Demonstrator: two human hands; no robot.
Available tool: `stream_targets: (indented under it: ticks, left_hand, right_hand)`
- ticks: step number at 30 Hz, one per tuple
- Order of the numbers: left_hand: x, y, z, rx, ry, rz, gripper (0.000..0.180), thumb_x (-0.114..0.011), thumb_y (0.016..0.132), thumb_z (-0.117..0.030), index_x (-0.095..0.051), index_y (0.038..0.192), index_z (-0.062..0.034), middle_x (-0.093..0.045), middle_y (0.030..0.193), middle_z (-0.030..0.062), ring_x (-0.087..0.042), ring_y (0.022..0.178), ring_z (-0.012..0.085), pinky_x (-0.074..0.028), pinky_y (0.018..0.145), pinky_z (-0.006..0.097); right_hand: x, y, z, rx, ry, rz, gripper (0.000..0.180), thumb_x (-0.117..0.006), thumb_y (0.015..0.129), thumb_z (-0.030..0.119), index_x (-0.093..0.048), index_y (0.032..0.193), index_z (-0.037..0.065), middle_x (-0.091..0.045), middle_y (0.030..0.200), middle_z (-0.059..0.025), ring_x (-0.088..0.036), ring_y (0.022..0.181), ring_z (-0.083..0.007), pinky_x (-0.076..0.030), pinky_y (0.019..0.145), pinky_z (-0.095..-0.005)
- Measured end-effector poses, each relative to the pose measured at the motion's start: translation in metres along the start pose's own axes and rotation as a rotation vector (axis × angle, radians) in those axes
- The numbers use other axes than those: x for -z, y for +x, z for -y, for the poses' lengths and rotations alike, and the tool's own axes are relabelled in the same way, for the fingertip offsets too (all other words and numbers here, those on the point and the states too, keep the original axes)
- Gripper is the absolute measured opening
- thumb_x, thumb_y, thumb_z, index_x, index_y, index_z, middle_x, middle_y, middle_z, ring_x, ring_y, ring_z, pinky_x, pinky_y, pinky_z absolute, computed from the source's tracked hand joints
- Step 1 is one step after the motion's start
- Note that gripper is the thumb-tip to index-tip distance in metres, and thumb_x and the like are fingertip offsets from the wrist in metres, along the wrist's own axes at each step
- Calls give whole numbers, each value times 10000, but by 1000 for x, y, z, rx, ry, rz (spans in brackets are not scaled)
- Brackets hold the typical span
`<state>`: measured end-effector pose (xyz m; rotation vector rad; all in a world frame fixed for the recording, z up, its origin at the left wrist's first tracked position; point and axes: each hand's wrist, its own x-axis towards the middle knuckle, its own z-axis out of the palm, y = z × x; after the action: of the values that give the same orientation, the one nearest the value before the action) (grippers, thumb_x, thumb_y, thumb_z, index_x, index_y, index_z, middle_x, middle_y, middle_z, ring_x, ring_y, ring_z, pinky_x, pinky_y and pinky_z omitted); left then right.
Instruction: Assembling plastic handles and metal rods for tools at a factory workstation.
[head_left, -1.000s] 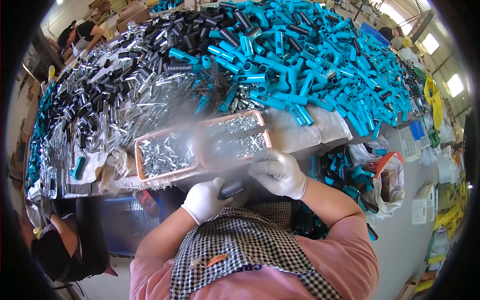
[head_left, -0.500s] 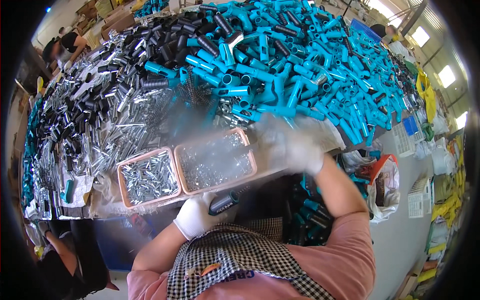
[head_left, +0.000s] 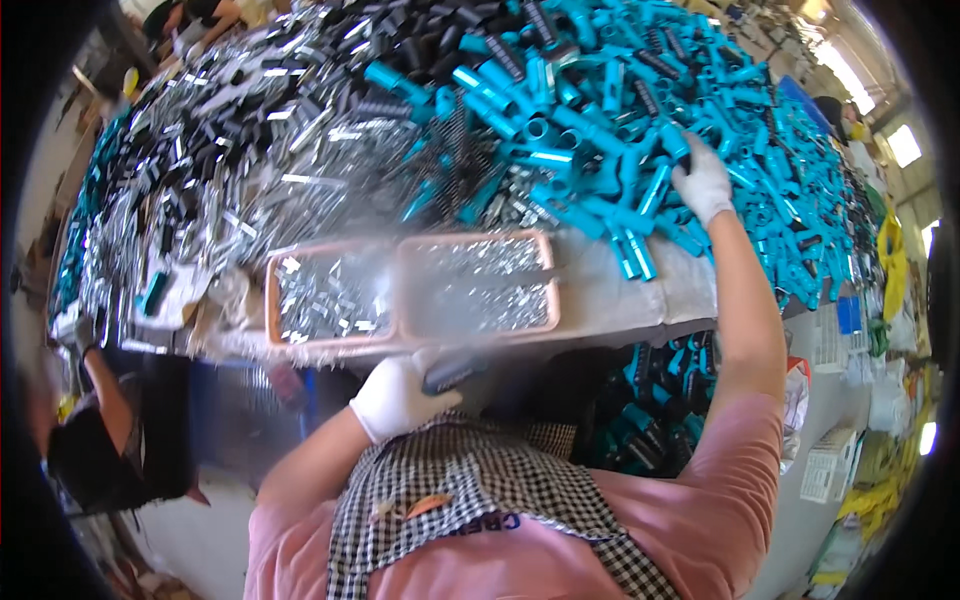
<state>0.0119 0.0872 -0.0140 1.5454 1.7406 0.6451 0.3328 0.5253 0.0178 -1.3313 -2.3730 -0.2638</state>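
Head: left hand [head_left: 393, 399] grips dark handle [head_left: 452, 375]; teal tube [head_left: 674, 141] at right hand [head_left: 706, 185], grip unclear

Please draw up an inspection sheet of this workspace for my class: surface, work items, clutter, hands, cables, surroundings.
Surface: pale sheet showing near the front edge; parts heaped beyond it.
Job's things: dark handle, blue parts, and two pink tubs side by side with small metal pieces.
Clutter: loose piles of black tubes and metal rods.
Hands: both white-gloved; left hand holds the dark handle; right hand is at the blue parts, grip unclear.
Cables: nothing seen.
Surroundings: co-worker at left; white crate and yellow bags at right.
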Motion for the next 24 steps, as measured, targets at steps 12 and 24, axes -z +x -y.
stream_targets:
  ticks: [12,24]
  left_hand:
    - [-3,-41,30,-116,438,-170,341,-794,743,-239,-611,970,-61,-659,770,161,-677,700,357,-539,647,450]
    - [5,-70,55,40,-325,777,366,-799,759,-195,-652,1026,8,-668,730,115,-652,602,223,-519,569,345]
  right_hand:
    - [112,-174,222,-242,1303,1187,418,-702,791,38,-628,1192,-51,-685,904,-102,-683,759,-177,-563,686,-313]
    - [112,-201,289,1377,685,342,297,-748,697,204,-717,969,87,-567,747,-70,-575,658,-231,-518,629,-413]
